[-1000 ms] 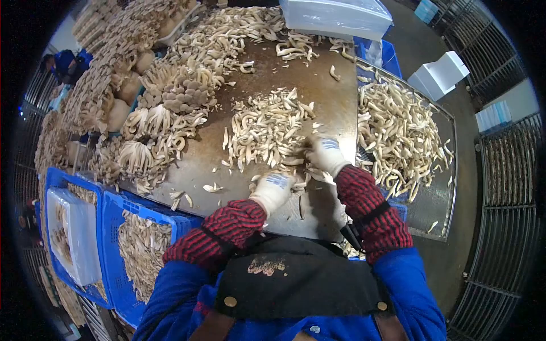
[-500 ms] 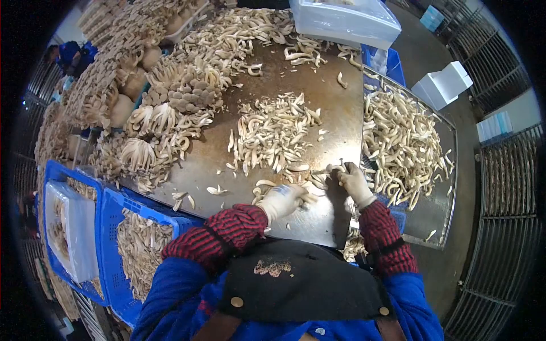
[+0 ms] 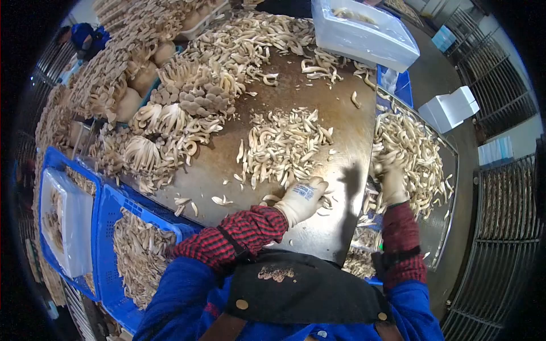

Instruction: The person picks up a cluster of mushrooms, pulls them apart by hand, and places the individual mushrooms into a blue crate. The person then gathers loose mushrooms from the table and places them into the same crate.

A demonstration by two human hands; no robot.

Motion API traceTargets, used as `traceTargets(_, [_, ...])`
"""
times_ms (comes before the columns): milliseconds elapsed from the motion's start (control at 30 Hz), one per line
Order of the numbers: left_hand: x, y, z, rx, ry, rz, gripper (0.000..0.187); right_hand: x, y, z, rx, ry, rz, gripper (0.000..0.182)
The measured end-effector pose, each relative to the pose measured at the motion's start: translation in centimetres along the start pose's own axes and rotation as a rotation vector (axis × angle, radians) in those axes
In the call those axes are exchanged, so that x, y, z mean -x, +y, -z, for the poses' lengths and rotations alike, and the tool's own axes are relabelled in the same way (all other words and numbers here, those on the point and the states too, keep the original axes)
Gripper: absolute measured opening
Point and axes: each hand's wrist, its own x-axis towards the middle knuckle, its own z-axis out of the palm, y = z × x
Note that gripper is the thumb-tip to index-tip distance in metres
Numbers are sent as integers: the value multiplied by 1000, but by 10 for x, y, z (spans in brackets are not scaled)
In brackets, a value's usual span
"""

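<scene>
My left hand (image 3: pixel 301 202), in a white glove, rests at the near edge of a loose pile of mushroom pieces (image 3: pixel 284 145) on the metal table (image 3: pixel 219 170). Its fingers are curled over a few pieces beside the thumb. Further right, my right hand (image 3: pixel 392 184), also gloved, is over the near left part of a second mushroom heap (image 3: pixel 412 150) on a mesh tray (image 3: pixel 443 224). Motion blurs its fingers, and whether it holds anything cannot be made out.
Mushroom clusters (image 3: pixel 199 96) cover the table's left and far parts. Blue crates (image 3: pixel 108 227) stand at the near left. A white foam box (image 3: pixel 367 42) is at the far right edge, another (image 3: pixel 449 111) beyond the tray. A person (image 3: pixel 85 37) is at the far left.
My right hand has moved right from the metal table to the heap on the mesh tray. My left hand has shifted slightly right, its fingers now curled in. The view has shifted a little.
</scene>
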Motion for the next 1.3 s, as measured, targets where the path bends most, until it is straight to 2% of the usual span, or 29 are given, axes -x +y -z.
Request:
traceTargets(33, [-4, -15, -7, -147, -26, 15, 34, -24, -16, 15, -454, 99, -376, 25])
traceTargets(67, [-4, -24, -9, -145, -21, 22, 34, -38, -16, 14, -452, 91, -373, 25])
traceTargets(133, [-3, -34, -5, -187, -198, 64, 25, -65, -21, 9, 299, 265, 103, 27])
traceTargets(167, [-6, -38, -3, -190, -190, 74, 25, -80, -22, 3, 665, 349, 348, 30])
traceTargets(200, [-5, -37, -1, -178, -200, 56, 23, -91, -30, -18, 659, 338, 348, 30])
traceTargets(233, [-2, -36, -2, -166, -213, 42, 20, -96, -46, -55, 524, 121, 397, 27])
traceTargets(267, [-2, -49, -19, -97, -97, 12, 21, -94, -65, -93, 381, -91, 445, 24])
traceTargets(300, [-2, -45, -12, -105, -89, 7, 22, -86, -100, -119, 519, -227, 337, 27])
traceTargets(333, [-2, -39, -4, -135, -140, 34, 23, -92, -90, -154, 489, -298, 362, 30])
traceTargets(367, [-2, -36, 0, -163, -194, 60, 24, -96, -72, -187, 544, -372, 242, 33])
traceTargets(400, [-2, -44, -4, -195, -198, 21, 24, -84, -85, -201, 632, -379, 188, 36])
traceTargets(433, [2, -44, 1, -198, -204, 28, 24, -82, -84, -209, 646, -472, 187, 38])
traceTargets(500, [12, -48, 12, -22, -224, 7, 30, -76, -84, -210, 579, -604, 259, 36])
traceTargets(567, [21, -55, 27, 158, -102, -10, 34, -62, -98, -190, 556, -699, 233, 36])
traceTargets(633, [14, -48, 73, 231, -109, 171, 31, -64, -97, -171, 446, -744, 231, 39])
traceTargets(700, [7, -68, 89, 341, 227, 401, 32, -81, -93, -170, 318, -634, 38, 39])
traceTargets(733, [-2, -78, 106, 248, 300, 431, 33, -92, -95, -168, 262, -543, 109, 38])
traceTargets(767, [-14, -88, 124, 148, 378, 456, 33, -105, -95, -177, 317, -449, 33, 42])
traceTargets(833, [-35, -117, 129, -66, 529, 516, 35, -122, -104, -188, 440, -351, 101, 38])
traceTargets(900, [-56, -136, 132, -79, 170, 656, 39, -133, -95, -218, 674, -448, 58, 34])
traceTargets(933, [-60, -147, 123, -198, 51, 701, 35, -129, -94, -221, 799, -542, 54, 29])
traceTargets(1067, [-46, -149, 115, -181, 47, 723, 35, -130, -88, -222, 743, -579, 92, 28])
traceTargets(1133, [-33, -153, 111, -106, 234, 672, 36, -126, -88, -203, 537, -582, 100, 30])
traceTargets(1167, [-28, -165, 104, -61, 334, 634, 32, -125, -81, -197, 481, -499, 104, 30])
traceTargets(1233, [-20, -167, 104, 508, 534, 692, 22, -118, -86, -174, 311, -457, 73, 28])
traceTargets(1267, [-20, -155, 108, 695, 589, 687, 12, -105, -94, -163, 392, -465, 121, 27])
traceTargets(1300, [-21, -168, 98, 1201, 622, 558, 13, -89, -105, -155, 471, -472, 173, 27])
